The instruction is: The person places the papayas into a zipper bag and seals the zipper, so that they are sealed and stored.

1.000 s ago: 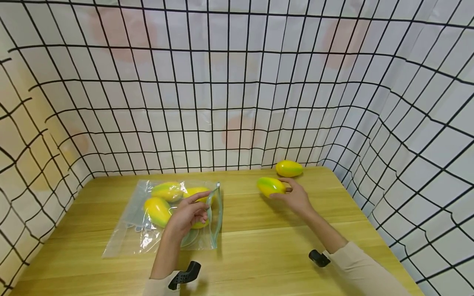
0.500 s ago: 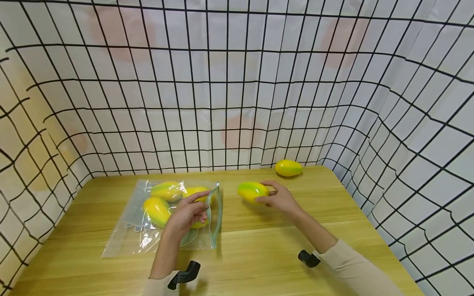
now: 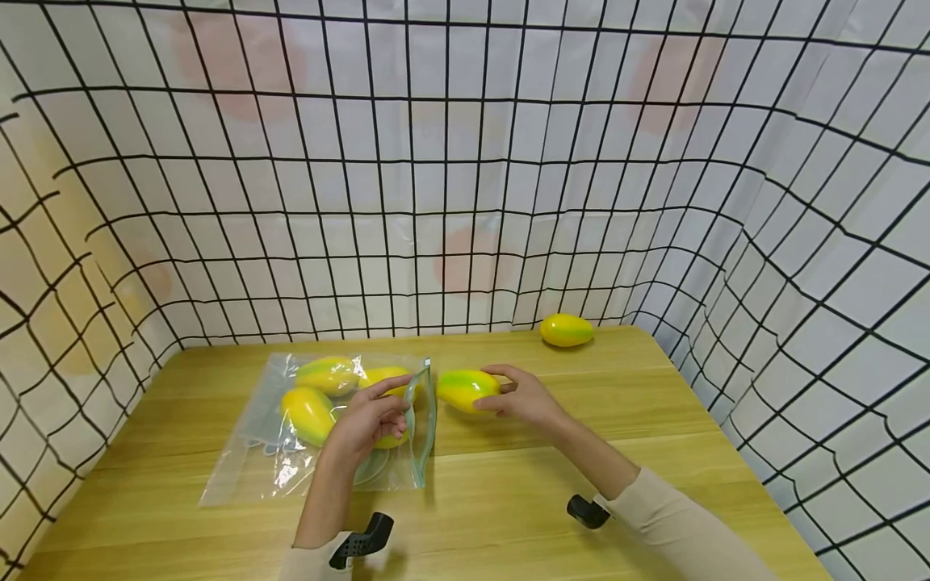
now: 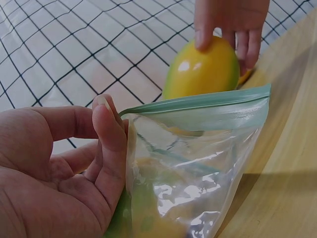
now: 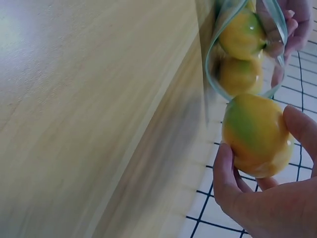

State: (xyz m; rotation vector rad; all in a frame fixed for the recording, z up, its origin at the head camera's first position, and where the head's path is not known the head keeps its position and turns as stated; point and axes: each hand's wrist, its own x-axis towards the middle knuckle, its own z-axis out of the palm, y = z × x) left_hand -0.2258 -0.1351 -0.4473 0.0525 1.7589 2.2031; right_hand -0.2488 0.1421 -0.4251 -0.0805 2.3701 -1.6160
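A clear zip-lock bag with a green seal strip lies on the table, its mouth facing right. Several yellow-green mangoes are inside it. My left hand grips the mouth's edge; in the left wrist view the fingers pinch the film just below the green strip. Between the fingertips and thumb of my right hand is another mango, held above the table just right of the bag. The right wrist view shows this mango right at the parted opening.
One more mango lies at the table's back right. Black wire mesh rises along the back and both sides of the wooden table. A black wrist mount sits beside each forearm.
My right hand has carried its mango leftward from near the back-right mango to the bag's mouth. My left hand and the bag have stayed in place.
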